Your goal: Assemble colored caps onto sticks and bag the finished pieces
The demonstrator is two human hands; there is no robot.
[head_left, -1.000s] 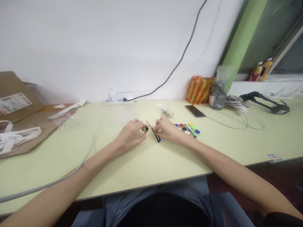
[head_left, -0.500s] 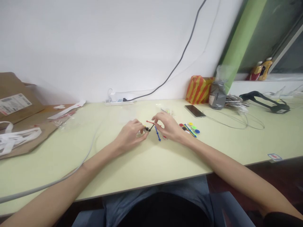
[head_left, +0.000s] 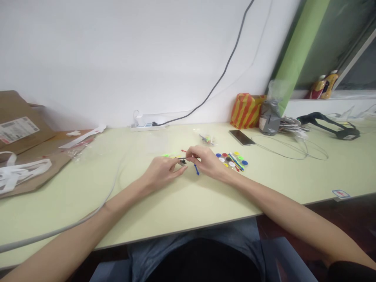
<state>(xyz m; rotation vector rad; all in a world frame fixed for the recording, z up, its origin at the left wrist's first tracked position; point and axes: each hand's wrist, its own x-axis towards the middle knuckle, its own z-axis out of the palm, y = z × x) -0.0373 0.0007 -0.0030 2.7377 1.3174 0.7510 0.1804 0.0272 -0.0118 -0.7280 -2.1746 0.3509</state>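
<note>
My left hand (head_left: pixel 161 171) and my right hand (head_left: pixel 205 158) meet at the middle of a pale green table (head_left: pixel 188 207). The left fingertips pinch a small dark piece (head_left: pixel 183 161). The right fingers hold a thin black stick (head_left: pixel 188 158) that runs level into that piece. A blue plastic stick (head_left: pixel 196 169) lies just below my right fingers. A small red stick (head_left: pixel 183 150) and a bright green stick (head_left: pixel 169 155) lie just beyond my hands. Several coloured round discs (head_left: pixel 230 159) sit right of my right hand.
A small clear bag (head_left: pixel 207 139) lies behind my hands. Further back are a phone (head_left: pixel 241 137), a striped bag (head_left: pixel 246 111) and a power strip (head_left: pixel 147 127). Cardboard (head_left: pixel 17 129) lies far left, and a grey cable (head_left: pixel 111 192) crosses the table under my left forearm.
My right hand has come down and closer to my left, and the black stick now lies level instead of slanting. The blue stick is partly under my right fingers, and a green stick shows at left.
</note>
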